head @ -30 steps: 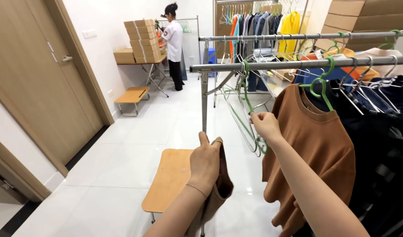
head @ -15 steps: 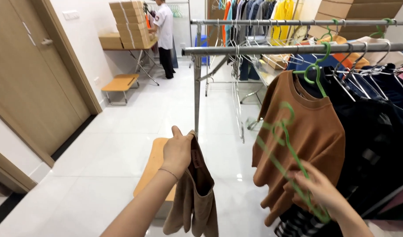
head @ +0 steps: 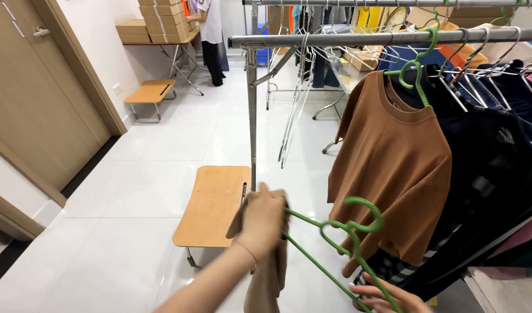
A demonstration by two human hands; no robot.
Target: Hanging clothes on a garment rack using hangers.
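Left hand (head: 263,219) grips a brown garment (head: 268,272) hanging down in front of the metal rack pole (head: 252,116). Right hand (head: 382,298), at bottom edge, closes on green hangers (head: 341,237) just beside the brown shirt (head: 393,168) on the rail.

Tan cardboard boxes (head: 158,20) stacked on far folding table (head: 179,42).
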